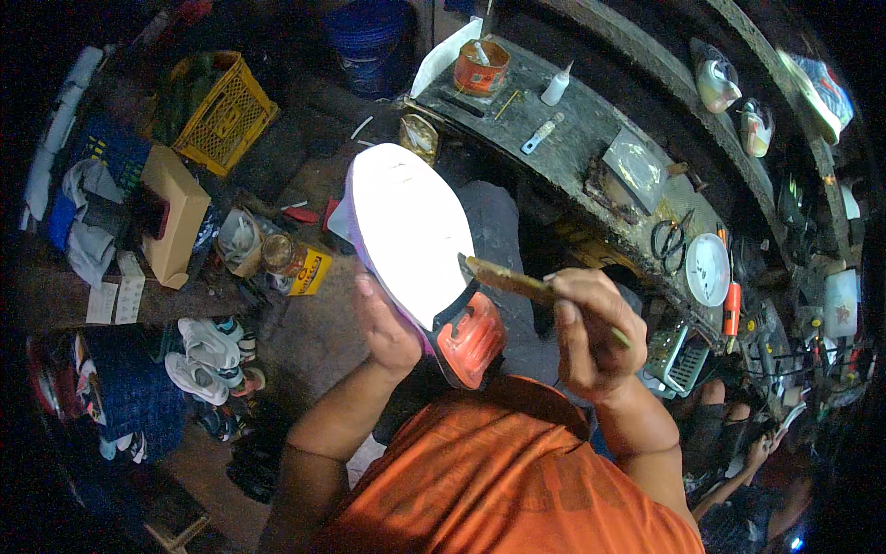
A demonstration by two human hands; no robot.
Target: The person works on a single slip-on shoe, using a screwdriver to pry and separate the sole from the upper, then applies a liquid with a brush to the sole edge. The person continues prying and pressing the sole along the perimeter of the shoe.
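Left grip [386, 323]: closed on the left side of a shoe [420, 240], which sits sole up, fingers mostly hidden beneath.
Right grip [604, 323]: clasped round the handle of a worn flat brush [517, 281], pointing left towards the shoe.
White sole [403, 198]: up and away from the left grip, bright under the light — the brush tip right at its lower right edge, though whether it touches I can't tell.
Orange-red heel piece [475, 334]: between the two grips, a dark band dividing it from the white.
Jar [280, 254]: left of the left grip, just beside a yellow box [312, 271].
Pale shoes [205, 355]: farther left of that same grip, bunched together.
Cardboard box [175, 222]: beyond the jar, a yellow crate [226, 120] farther up.
Worktop [517, 102]: ahead of the right grip, curving off rightwards — scissors [672, 238], white plate [708, 270] and orange-handled tool [732, 309] at the near end, orange tin [481, 72] and white squeeze bottle [557, 86] at the far one.
Another person's hand [760, 451]: well right of the right grip and lower.
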